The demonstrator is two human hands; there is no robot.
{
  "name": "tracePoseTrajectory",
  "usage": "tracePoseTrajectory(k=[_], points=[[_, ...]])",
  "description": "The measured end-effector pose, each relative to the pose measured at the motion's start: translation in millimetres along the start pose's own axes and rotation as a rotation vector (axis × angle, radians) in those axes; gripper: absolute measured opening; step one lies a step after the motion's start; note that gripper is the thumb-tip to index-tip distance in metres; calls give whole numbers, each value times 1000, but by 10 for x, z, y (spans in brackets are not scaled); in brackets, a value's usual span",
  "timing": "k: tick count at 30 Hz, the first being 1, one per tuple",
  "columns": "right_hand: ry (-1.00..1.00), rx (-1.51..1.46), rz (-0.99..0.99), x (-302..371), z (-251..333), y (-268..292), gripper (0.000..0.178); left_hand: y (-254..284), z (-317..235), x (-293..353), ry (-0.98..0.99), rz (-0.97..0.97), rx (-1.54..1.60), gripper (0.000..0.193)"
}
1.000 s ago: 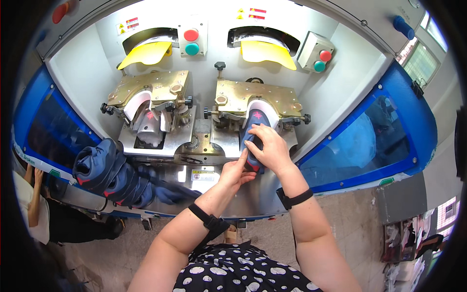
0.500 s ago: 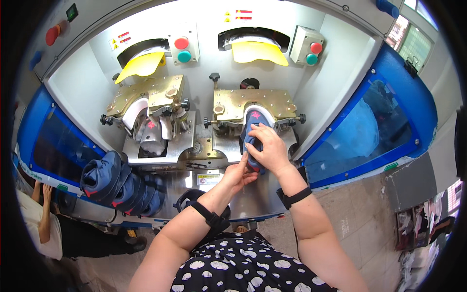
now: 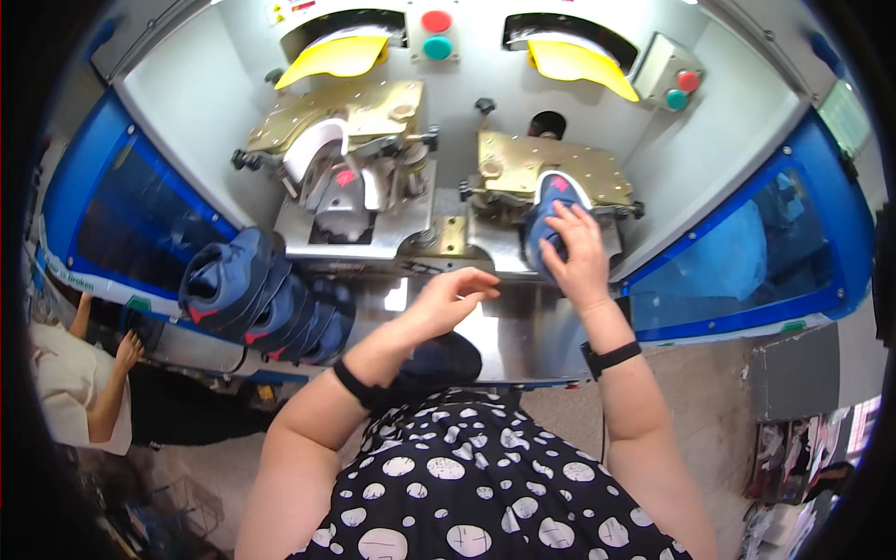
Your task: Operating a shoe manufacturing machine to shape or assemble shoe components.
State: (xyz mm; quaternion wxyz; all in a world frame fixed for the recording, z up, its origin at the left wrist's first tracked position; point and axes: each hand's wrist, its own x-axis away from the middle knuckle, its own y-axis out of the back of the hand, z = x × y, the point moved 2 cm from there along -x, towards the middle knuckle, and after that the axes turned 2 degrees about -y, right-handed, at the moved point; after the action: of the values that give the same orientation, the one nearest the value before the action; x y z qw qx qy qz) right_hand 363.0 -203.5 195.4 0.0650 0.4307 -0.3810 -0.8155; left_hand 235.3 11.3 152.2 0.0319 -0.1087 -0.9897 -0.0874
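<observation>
A dark blue shoe upper (image 3: pixel 546 224) with a red mark sits with its toe in the white curved pad (image 3: pixel 581 191) of the right brass-coloured press clamp (image 3: pixel 523 168). My right hand (image 3: pixel 581 257) grips it from above, thumb on the near side and fingers over the top. Apart from it, my left hand (image 3: pixel 450 301) hovers over the steel ledge with nothing in it, fingers loosely bent and thumb apart. Partly hidden by my left forearm is another dark shoe upper (image 3: pixel 448 359).
Several nested blue shoe uppers (image 3: pixel 238 289) stand on the ledge at the left. The left press clamp (image 3: pixel 350 107) surrounds a metal mould (image 3: pixel 343 210). Yellow guards (image 3: pixel 336 58) and a button box (image 3: pixel 669 73) sit above. Another person (image 3: pixel 89 378) stands far left.
My left hand has left the shoe upper and moved away to the left, with its fingers free. The right hand stays on the shoe. The view has shifted, putting the machine higher.
</observation>
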Motion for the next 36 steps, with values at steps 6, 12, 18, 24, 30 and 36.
tracePoseTrajectory(k=[6, 12, 18, 24, 30, 36], points=[[-2, 57, 2, -36, 71, -30, 33, 196, 279, 1263, 87, 296, -1178, 63], [59, 294, -107, 162, 654, 149, 47, 148, 614, 1521, 8, -55, -1119, 37], [-253, -702, 319, 603, 1370, -171, 56, 422, 213, 2099, -39, -410, 754, 54], [-685, -1605, 1135, 479, 2171, -709, 38, 610, -224, 2484, -133, -537, 902, 63], [-582, -1825, 1064, -149, 2962, -728, 27, 675, -934, 2823, -648, -1067, -208, 108], [-595, -1943, 1017, -529, 3624, -1005, 33, 1256, -1315, 3040, -606, -1251, -1050, 113]])
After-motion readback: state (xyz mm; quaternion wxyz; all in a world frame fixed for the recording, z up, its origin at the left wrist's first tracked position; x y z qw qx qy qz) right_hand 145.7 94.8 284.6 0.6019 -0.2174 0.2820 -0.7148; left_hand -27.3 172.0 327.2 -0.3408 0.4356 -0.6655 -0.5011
